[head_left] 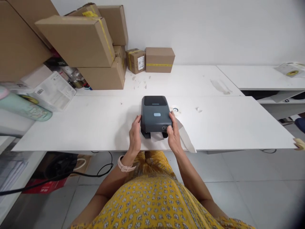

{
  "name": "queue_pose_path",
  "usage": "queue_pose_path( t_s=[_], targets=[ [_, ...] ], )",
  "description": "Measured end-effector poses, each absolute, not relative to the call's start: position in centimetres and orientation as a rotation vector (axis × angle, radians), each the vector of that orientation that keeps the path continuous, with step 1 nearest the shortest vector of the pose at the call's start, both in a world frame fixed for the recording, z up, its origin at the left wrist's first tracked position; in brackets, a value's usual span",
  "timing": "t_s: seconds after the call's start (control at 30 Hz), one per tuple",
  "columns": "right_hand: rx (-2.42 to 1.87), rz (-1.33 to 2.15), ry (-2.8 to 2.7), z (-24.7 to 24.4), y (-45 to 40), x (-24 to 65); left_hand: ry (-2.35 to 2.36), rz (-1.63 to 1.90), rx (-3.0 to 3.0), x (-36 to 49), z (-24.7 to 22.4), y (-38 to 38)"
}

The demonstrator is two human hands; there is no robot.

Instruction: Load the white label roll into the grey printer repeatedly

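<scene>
A dark grey label printer (pixel 156 119) sits near the front edge of the white table, between my two hands. My left hand (pixel 135 133) grips its left side, with the fingers along the casing. On the opposite side my right hand (pixel 174 133) holds the front right corner, its thumb close to a small button or latch. A white slip of paper (pixel 156 136) shows beneath the printer's front. To the right of my right hand, a strip of pale backing paper (pixel 187 138) runs down to the table edge.
Cardboard boxes (pixel 78 43) are stacked at the back left, with two smaller boxes (pixel 160 60) by the wall. A mint bottle (pixel 26 106) leans at the left. A small white ring (pixel 175 110) lies behind my right hand. A black cable (pixel 71 174) hangs below the table.
</scene>
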State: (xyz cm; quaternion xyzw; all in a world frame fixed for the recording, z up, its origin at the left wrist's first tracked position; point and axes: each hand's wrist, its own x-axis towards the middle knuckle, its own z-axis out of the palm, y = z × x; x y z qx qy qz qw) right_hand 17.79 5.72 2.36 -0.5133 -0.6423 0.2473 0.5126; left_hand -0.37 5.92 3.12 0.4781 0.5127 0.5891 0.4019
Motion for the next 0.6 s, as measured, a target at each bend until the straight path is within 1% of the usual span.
queue_pose_path(
  t_s=[0.1, 0.17, 0.27, 0.4, 0.5, 0.6],
  targets=[
    [-1.188, 0.529, -1.6, 5.4, 8.1, 18.0, 1.176, 1.616, 1.189, -1.0, 4.6, 8.4],
    [-1.158, 0.446, -1.658, 7.6, 10.8, 18.1, 1.215, 1.634, 1.187, -1.2, 4.8, 10.3],
    [-1.09, 0.288, -1.729, 10.1, 16.1, 18.1, 1.365, 1.484, 1.245, -1.0, 3.8, 12.6],
    [-1.03, 0.105, -1.807, 12.2, 22.4, 18.1, 1.409, 1.297, 1.357, -0.3, 2.0, 13.8],
    [-1.029, -0.02, -1.796, 13.3, 23.5, 18.1, 1.492, 1.242, 1.402, 0.0, 1.8, 13.8],
    [-1.047, -0.066, -1.8, 13.0, 21.1, 17.8, 1.521, 1.194, 1.432, -0.1, 2.1, 13.9]
  ],
)
